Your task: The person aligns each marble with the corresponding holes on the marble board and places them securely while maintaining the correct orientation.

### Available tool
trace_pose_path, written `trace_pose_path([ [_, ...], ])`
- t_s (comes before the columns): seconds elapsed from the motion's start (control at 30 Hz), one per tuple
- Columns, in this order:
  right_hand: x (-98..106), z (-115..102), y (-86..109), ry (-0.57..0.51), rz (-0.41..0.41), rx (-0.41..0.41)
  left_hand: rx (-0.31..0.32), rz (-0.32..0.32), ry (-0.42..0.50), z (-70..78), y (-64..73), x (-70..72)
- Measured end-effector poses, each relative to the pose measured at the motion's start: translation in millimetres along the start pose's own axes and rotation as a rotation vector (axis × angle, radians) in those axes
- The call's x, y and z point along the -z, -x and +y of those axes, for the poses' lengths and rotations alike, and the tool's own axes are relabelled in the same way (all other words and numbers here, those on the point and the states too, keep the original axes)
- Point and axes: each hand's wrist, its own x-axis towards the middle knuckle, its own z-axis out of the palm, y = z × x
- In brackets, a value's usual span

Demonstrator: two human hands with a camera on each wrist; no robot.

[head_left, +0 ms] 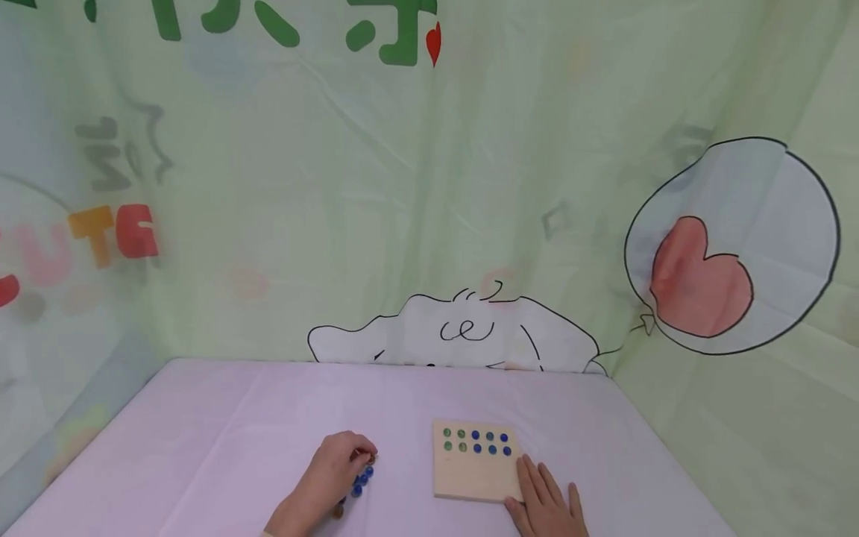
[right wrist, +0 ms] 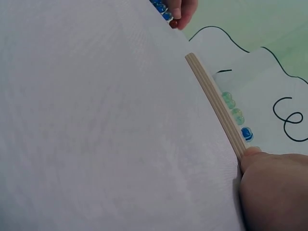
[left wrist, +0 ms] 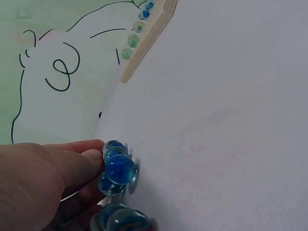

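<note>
My left hand (head_left: 329, 470) is over the table left of the board, pinching a reddish-brown marble (head_left: 372, 459) between thumb and fingertips. In the right wrist view that marble (right wrist: 173, 23) shows at the fingertips. Beside and under the hand lies a line of blue marbles (head_left: 357, 490), with a brown marble (head_left: 338, 512) at its near end; the palm hides some. A square wooden board (head_left: 466, 479) carries two rows of marbles, green (head_left: 447, 432) on the left and blue (head_left: 493, 450) on the right. My right hand (head_left: 546, 503), fingers straight, rests against the board's near right corner.
A pale cloth covers the table (head_left: 221, 447). Behind it hangs a light green curtain (head_left: 268, 186) with a drawn dog and a balloon (head_left: 772, 209) print; more curtain closes off both sides.
</note>
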Motion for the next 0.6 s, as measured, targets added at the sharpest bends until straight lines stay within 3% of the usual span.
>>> trace_pose_path([
  [0.27, -1.1, -0.6, 0.4, 0.001, 0.002, 0.006, 0.070, -0.051, 0.018, -0.3, -3.7, 0.5],
  [0.6, -0.2, -0.3, -0.3, -0.008, -0.012, 0.002, 0.079, -0.054, 0.012, 1.9, -4.7, 1.3],
])
